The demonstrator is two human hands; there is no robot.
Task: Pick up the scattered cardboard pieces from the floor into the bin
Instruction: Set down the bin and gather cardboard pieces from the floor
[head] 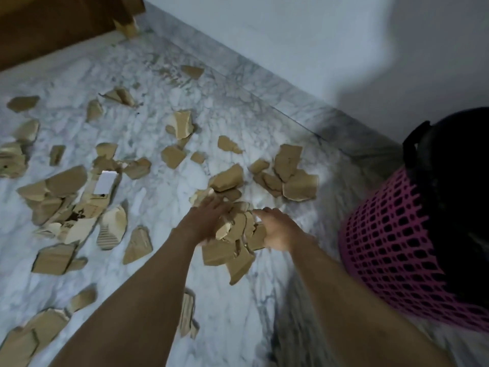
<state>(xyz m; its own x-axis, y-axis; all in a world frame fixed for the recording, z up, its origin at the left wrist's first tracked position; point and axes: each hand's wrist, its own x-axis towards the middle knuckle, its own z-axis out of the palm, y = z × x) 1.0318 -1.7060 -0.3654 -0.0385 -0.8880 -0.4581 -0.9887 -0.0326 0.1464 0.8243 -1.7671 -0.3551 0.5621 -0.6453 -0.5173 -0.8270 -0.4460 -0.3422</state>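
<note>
Both hands on one clump of cardboard pieces (pixel 232 234): my left hand (pixel 203 221) flat w/ fingers spread pressing its left side, right hand (pixel 277 231) curled round its right edge. Rest of cardboard scattered over marble floor (pixel 164 186). Pink mesh bin (pixel 397 247) just to my right, black liner inside

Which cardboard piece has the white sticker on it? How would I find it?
Start at the pink mesh bin on the right and look straight across the marble floor to the big heap of cardboard on the left. Near the top of that heap lies the piece with a white rectangle on it. Every other piece nearby is plain brown or shows only dark print.
</note>
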